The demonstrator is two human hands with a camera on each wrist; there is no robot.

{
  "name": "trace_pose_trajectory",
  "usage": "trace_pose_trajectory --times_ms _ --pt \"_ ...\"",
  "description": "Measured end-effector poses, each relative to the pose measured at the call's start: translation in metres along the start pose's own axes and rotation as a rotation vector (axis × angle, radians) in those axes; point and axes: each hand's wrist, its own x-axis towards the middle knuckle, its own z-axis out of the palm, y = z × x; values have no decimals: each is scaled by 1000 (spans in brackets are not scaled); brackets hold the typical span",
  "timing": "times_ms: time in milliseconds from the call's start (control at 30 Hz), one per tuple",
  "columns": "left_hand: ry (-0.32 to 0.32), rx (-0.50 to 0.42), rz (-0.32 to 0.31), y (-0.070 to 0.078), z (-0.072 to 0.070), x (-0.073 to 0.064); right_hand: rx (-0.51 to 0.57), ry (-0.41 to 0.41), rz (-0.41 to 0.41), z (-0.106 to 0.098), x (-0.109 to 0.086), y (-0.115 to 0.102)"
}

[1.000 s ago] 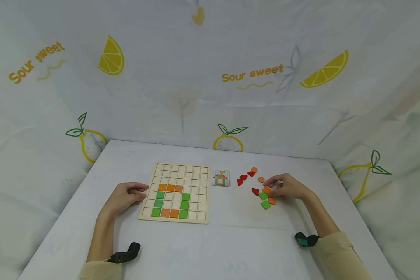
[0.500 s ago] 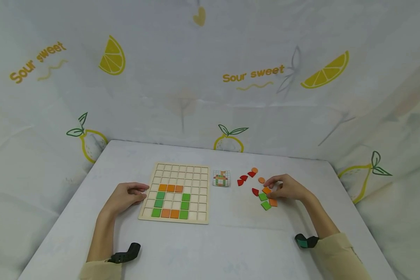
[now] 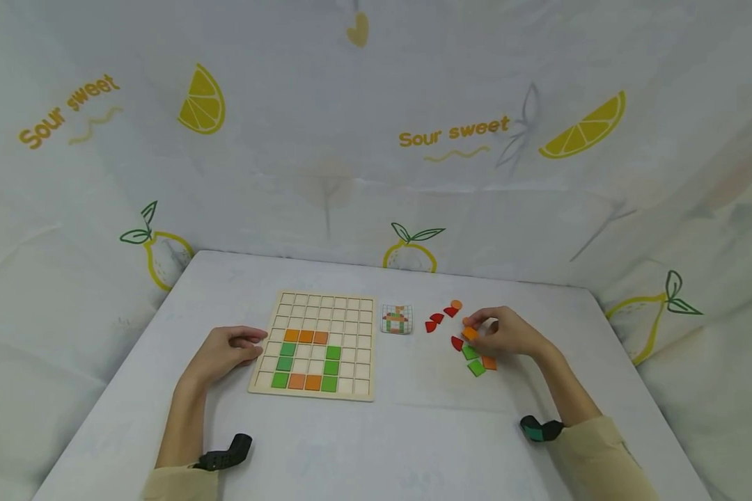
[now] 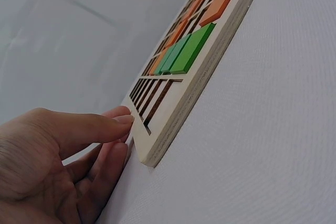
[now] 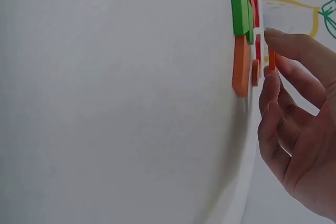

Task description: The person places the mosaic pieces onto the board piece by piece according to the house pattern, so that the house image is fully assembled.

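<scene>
Two hands are working in the head view: right of centre, the right hand [image 3: 504,332] is pinching an orange tile [image 3: 470,335]; at lower left, the left hand [image 3: 221,353] is touching the board [image 3: 360,338], fingers relaxed. A card [image 3: 397,328] is bearing illegible print; the curtain [image 3: 313,104] is reading "Sour sweet" twice, upper left and upper right. In the left wrist view, the board is running off the top. In the right, the hand is partly hiding the tile.

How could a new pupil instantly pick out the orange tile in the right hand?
On the white table, right of the gridded board, are loose coloured pieces. The right hand pinches one orange tile, lifted while its neighbours lie flat.
</scene>
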Motion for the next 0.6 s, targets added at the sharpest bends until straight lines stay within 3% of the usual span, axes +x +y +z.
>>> trace_pose_trajectory --times_ms 233,600 --pt "-1 -8 -14 1 -1 0 -24 -1 -111 11 19 -33" --pt "10 11 -2 -1 -1 2 -21 -87 -281 44 60 -97"
